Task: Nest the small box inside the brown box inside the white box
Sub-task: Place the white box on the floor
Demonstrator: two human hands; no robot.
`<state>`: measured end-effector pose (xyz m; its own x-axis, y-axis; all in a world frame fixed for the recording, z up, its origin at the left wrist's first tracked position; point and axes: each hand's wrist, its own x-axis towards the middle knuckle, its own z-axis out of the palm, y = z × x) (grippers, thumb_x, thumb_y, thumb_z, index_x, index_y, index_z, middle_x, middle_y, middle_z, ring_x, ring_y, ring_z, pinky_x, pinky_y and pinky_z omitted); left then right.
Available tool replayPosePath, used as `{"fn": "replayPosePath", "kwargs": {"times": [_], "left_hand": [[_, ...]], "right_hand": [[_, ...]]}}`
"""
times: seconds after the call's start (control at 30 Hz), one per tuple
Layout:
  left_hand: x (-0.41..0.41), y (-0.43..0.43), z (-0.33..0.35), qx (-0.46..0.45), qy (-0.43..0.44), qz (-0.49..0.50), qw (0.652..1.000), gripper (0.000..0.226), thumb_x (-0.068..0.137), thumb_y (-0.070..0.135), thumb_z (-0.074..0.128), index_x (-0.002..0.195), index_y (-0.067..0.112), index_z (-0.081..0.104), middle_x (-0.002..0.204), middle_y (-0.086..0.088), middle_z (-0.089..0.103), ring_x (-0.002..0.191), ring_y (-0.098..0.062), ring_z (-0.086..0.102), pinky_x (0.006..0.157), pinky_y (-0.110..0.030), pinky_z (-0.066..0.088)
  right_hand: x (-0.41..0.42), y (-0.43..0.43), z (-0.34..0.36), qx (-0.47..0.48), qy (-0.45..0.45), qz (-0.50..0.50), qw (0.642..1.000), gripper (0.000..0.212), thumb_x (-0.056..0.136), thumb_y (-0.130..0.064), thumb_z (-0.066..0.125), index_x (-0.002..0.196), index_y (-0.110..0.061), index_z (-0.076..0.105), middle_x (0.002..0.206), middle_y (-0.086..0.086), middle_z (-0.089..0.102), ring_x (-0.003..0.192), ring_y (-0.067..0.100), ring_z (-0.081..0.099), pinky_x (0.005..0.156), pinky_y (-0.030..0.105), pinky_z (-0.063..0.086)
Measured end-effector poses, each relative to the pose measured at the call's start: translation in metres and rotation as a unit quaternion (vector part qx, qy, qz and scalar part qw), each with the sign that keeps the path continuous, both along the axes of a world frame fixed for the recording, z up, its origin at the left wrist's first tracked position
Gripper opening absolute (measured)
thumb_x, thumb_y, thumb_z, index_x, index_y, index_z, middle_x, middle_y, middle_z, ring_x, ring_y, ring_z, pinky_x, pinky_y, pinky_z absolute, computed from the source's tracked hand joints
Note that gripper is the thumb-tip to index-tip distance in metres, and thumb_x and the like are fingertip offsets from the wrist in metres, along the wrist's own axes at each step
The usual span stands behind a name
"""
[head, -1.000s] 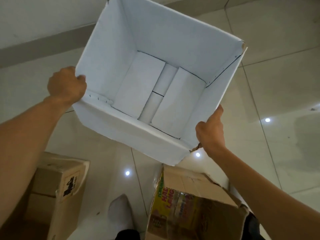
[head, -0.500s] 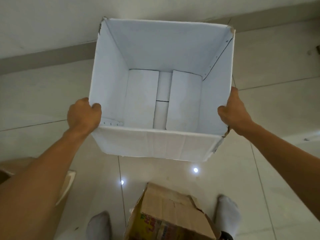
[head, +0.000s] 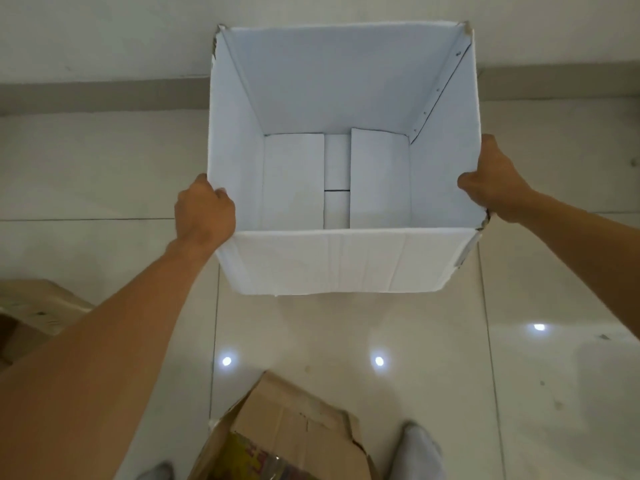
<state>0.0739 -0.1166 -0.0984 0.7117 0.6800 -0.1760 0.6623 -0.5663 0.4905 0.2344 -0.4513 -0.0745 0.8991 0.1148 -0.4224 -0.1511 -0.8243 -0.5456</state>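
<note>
A large white box stands open-topped in front of me near the wall, with nothing inside it. My left hand grips its left rim and my right hand grips its right rim. A brown box with a printed yellow side lies at the bottom of the view, between my feet. Another cardboard box, smaller and plain, shows at the left edge, partly hidden behind my left arm.
Glossy tiled floor with light reflections spreads to the right. A wall with a grey skirting runs just behind the white box. My socked feet stand at the bottom on either side of the brown box.
The white box has turned from tilted and skewed to square and level in front of me. Both hands stayed on its rims. The view shifted, so the brown box sits lower in frame.
</note>
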Motion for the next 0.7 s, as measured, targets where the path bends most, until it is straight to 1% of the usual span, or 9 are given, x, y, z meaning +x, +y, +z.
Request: {"fn": "replayPosePath", "kwargs": {"times": [0.07, 0.17, 0.23, 0.3, 0.37, 0.47, 0.57, 0.63, 0.7], "left_hand": [[0.003, -0.003, 0.0, 0.003, -0.01, -0.001, 1.0, 0.028, 0.094, 0.01, 0.042, 0.118, 0.001, 0.051, 0.111, -0.022, 0.063, 0.096, -0.038, 0.059, 0.073, -0.031, 0.041], [0.002, -0.005, 0.001, -0.005, -0.034, 0.003, 0.999, 0.036, 0.092, 0.008, 0.041, 0.128, 0.01, 0.043, 0.108, -0.015, 0.062, 0.084, -0.029, 0.056, 0.07, -0.03, 0.042], [0.0, -0.005, 0.0, -0.017, -0.047, 0.027, 0.998, 0.033, 0.091, 0.009, 0.04, 0.124, 0.01, 0.046, 0.107, -0.014, 0.062, 0.08, -0.023, 0.051, 0.068, -0.029, 0.04], [0.0, -0.004, -0.002, -0.021, -0.056, 0.065, 0.996, 0.028, 0.091, 0.013, 0.04, 0.116, 0.008, 0.052, 0.107, -0.014, 0.063, 0.078, -0.021, 0.05, 0.067, -0.028, 0.039], [0.0, -0.005, -0.003, -0.021, -0.064, 0.077, 0.995, 0.026, 0.091, 0.014, 0.04, 0.111, 0.007, 0.056, 0.105, -0.014, 0.064, 0.078, -0.021, 0.05, 0.068, -0.028, 0.039], [0.002, -0.003, -0.003, -0.026, -0.064, 0.073, 0.995, 0.027, 0.091, 0.014, 0.04, 0.111, 0.008, 0.057, 0.105, -0.014, 0.064, 0.081, -0.023, 0.053, 0.07, -0.029, 0.041], [0.001, 0.0, 0.001, -0.037, -0.031, 0.061, 0.997, 0.03, 0.092, 0.024, 0.043, 0.116, 0.009, 0.054, 0.11, -0.014, 0.063, 0.093, -0.032, 0.059, 0.07, -0.031, 0.041], [-0.004, 0.002, 0.006, -0.03, 0.003, 0.062, 0.998, 0.043, 0.092, 0.036, 0.047, 0.126, 0.01, 0.048, 0.118, -0.015, 0.06, 0.101, -0.035, 0.058, 0.074, -0.033, 0.04], [-0.012, 0.003, 0.013, -0.029, 0.012, 0.072, 0.997, 0.056, 0.091, 0.044, 0.047, 0.136, 0.011, 0.039, 0.125, -0.016, 0.057, 0.107, -0.035, 0.056, 0.077, -0.033, 0.038]], "right_hand": [[0.005, -0.001, 0.0, -0.013, -0.001, 0.0, 1.0, 0.05, 0.085, 0.002, 0.048, 0.131, -0.006, 0.031, 0.116, 0.021, 0.053, 0.098, 0.037, 0.053, 0.082, 0.046, 0.048], [0.0, -0.001, 0.0, -0.038, -0.009, -0.001, 0.999, 0.051, 0.085, -0.003, 0.052, 0.132, -0.005, 0.032, 0.118, 0.026, 0.055, 0.102, 0.043, 0.056, 0.084, 0.05, 0.05], [-0.008, -0.002, -0.002, -0.06, -0.041, -0.017, 0.997, 0.053, 0.085, -0.011, 0.058, 0.132, -0.006, 0.034, 0.114, 0.025, 0.058, 0.098, 0.042, 0.058, 0.079, 0.046, 0.051], [-0.018, -0.003, -0.006, -0.089, -0.069, -0.033, 0.993, 0.049, 0.087, -0.014, 0.056, 0.13, -0.005, 0.036, 0.111, 0.025, 0.06, 0.094, 0.041, 0.059, 0.076, 0.043, 0.049], [-0.026, -0.003, -0.011, -0.103, -0.061, -0.038, 0.992, 0.039, 0.091, -0.012, 0.048, 0.126, 0.0, 0.037, 0.112, 0.029, 0.058, 0.093, 0.042, 0.057, 0.077, 0.044, 0.047], [-0.023, -0.001, -0.011, -0.095, -0.038, -0.053, 0.993, 0.036, 0.094, -0.013, 0.045, 0.125, 0.002, 0.038, 0.114, 0.03, 0.056, 0.094, 0.042, 0.055, 0.075, 0.041, 0.045], [-0.024, 0.0, -0.003, -0.114, -0.015, -0.056, 0.992, 0.046, 0.091, -0.023, 0.053, 0.127, -0.001, 0.035, 0.117, 0.027, 0.055, 0.091, 0.04, 0.055, 0.078, 0.048, 0.051], [-0.032, 0.001, 0.002, -0.108, -0.014, -0.063, 0.992, 0.062, 0.088, -0.028, 0.06, 0.136, -0.005, 0.028, 0.127, 0.025, 0.051, 0.107, 0.043, 0.055, 0.089, 0.051, 0.049], [-0.044, 0.005, 0.009, -0.108, -0.071, -0.053, 0.99, 0.075, 0.086, -0.029, 0.064, 0.143, -0.008, 0.02, 0.141, 0.022, 0.041, 0.123, 0.041, 0.046, 0.099, 0.053, 0.042]]}}
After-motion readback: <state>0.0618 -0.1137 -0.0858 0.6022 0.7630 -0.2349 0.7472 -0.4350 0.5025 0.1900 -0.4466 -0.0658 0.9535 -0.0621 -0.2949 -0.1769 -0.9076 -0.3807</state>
